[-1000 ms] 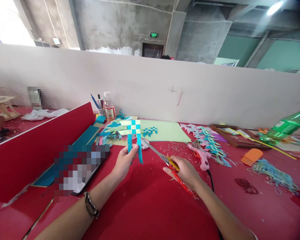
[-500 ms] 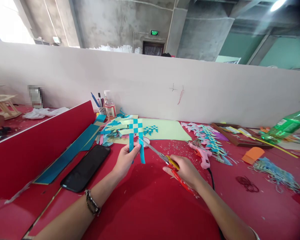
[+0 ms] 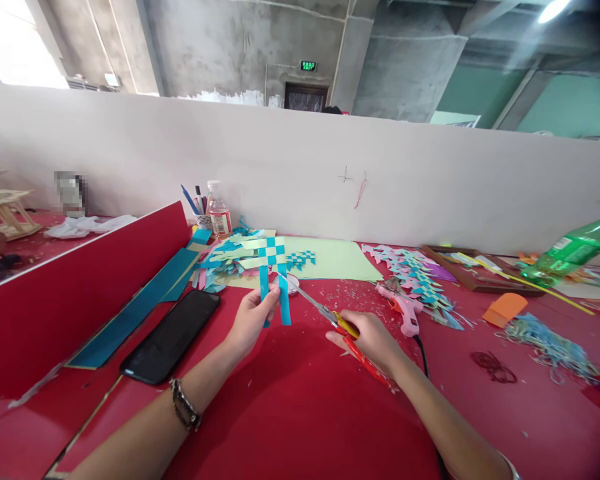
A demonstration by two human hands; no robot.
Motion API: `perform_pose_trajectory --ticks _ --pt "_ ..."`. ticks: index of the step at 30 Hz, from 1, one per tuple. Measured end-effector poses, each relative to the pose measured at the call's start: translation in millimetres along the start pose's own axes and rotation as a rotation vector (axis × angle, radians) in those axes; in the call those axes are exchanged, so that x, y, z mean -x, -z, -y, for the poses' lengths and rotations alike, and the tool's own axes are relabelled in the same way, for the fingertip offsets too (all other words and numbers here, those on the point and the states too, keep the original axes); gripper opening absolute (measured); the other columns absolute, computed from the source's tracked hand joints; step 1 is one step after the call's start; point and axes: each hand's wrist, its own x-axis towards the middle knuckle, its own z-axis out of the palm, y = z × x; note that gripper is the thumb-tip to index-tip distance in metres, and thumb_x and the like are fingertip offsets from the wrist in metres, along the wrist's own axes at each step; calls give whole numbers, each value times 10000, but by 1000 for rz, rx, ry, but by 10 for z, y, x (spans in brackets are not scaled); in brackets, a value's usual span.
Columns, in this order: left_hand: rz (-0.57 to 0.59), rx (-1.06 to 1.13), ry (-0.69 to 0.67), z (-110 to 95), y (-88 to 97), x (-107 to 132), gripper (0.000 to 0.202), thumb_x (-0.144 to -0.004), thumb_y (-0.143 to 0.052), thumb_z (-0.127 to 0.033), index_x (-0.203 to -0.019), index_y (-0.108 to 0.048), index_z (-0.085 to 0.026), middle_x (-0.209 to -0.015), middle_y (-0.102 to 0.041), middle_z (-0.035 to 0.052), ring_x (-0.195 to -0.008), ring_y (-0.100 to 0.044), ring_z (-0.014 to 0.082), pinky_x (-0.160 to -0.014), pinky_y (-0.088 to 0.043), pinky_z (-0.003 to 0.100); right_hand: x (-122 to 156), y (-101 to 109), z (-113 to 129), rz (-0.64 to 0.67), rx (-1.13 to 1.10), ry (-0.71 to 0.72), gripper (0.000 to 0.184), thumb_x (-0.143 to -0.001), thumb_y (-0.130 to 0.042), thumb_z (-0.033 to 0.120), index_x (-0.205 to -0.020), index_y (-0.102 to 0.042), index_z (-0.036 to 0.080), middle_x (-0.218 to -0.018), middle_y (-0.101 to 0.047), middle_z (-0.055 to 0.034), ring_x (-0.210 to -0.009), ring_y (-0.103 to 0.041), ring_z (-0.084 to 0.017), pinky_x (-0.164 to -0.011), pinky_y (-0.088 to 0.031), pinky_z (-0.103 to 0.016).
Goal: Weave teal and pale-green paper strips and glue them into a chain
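Note:
My left hand (image 3: 250,321) pinches a woven piece of blue and pale green paper strips (image 3: 273,267) by one hanging blue strip and holds it upright over the red table (image 3: 290,400). My right hand (image 3: 373,340) grips red and yellow-handled scissors (image 3: 330,315). Their blades point left, with the tips at the loose blue strip on the piece's right side. Whether the blades touch the strip is unclear.
A black phone (image 3: 173,337) lies left of my left hand beside a red divider board (image 3: 75,293). A pink glue gun (image 3: 405,310), woven paper pieces (image 3: 420,280), a green sheet (image 3: 335,259), a pile of strips (image 3: 227,260), two bottles (image 3: 219,213) (image 3: 573,250) and scraps cover the far half.
The woven piece and my hands stay almost still. The scissor tips have closed in slightly on the right blue strip. The view has dipped a little.

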Motion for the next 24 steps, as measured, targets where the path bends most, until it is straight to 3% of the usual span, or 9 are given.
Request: perform_pose_trajectory --ticks 7,24 --pt "35 55 -6 -10 8 -3 248 -754 -476 -390 -734 -559 -157 -598 -491 -32 -482 -445 66 -478 -309 193 -20 1 -65 -15 -10 -9 312 -678 -492 452 -546 -384 190 -472 -380 48 -443 -339 -84 -446 -206 -201" --pt "-83 -68 -98 13 31 -45 278 -784 -424 -395 -833 -572 -164 -637 -505 -14 -585 -457 93 -528 -335 185 -24 30 -84 -38 21 -6 296 -669 -502 441 -552 -403 188 -475 -389 45 -444 -328 -81 -435 -197 -202"
